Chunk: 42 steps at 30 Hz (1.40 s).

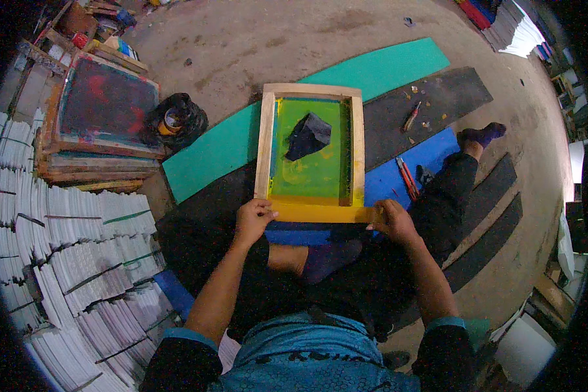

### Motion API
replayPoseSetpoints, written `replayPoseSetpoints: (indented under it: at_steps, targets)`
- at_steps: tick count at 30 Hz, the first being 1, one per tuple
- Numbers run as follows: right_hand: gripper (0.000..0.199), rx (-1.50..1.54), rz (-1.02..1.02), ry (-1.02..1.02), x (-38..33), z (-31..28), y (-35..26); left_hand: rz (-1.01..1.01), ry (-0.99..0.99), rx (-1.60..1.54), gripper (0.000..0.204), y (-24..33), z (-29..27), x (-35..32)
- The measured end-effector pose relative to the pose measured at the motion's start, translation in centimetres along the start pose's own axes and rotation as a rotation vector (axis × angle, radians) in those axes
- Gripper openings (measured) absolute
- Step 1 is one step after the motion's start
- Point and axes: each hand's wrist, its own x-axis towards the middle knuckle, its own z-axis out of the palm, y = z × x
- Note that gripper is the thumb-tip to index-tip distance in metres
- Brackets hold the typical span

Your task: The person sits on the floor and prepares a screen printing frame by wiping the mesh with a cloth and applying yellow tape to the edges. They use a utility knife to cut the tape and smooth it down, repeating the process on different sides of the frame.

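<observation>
A wooden screen-printing frame [357, 153] with a green, yellow-smeared mesh [315, 178] lies in front of me. On the mesh rests a crumpled dark cloth [312, 134]. A strip of yellow-brown tape [321, 213] runs along the near rail of the frame, stretched between my hands. My left hand [252, 219] pinches its left end by the frame's near left corner. At the near right corner my right hand [393, 221] grips the other end, with its fingers bent inward. Whether the tape is stuck to the wood, I cannot tell.
Green [398, 62], black [460, 88] and blue [382, 183] mats lie beneath and around the frame. Red-handled tools [406, 178] sit right of it, near my leg. Bundled paper stacks [85, 242], used screens [104, 104] and a black bag with a pot [175, 121] stand left.
</observation>
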Motion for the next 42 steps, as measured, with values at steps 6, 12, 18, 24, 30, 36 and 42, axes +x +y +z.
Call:
replayPoseSetpoints:
  at_steps: [6,12,18,24,30,36,42]
  targets:
    - [0.061,0.237,0.049,0.069,-0.6,2.0,5.2,-0.182,-0.117,-0.061,0.034,1.4,-1.0,0.5]
    - [0.063,-0.073,-0.161,0.16,-0.6,0.1,0.7,-0.317,-0.172,-0.201,0.03,0.4,-1.3,0.7]
    - [0.063,-0.127,-0.121,0.097,-0.6,0.2,0.6,-0.363,-0.208,-0.269,0.023,0.4,-2.0,1.4]
    - [0.06,-0.153,-0.123,0.085,-0.3,3.1,5.9,-0.216,-0.186,-0.112,0.02,1.0,-2.1,1.7]
    - [0.06,-0.254,-0.207,0.081,0.3,3.0,5.3,0.015,0.0,0.396,0.024,1.5,-0.5,0.5]
    - [0.058,-0.335,-0.285,0.115,1.0,2.6,3.5,0.004,0.041,0.351,0.022,-1.3,1.0,0.4]
    - [0.054,-0.45,-0.283,0.097,1.5,3.5,4.3,0.038,-0.003,0.612,0.017,1.8,1.1,0.2]
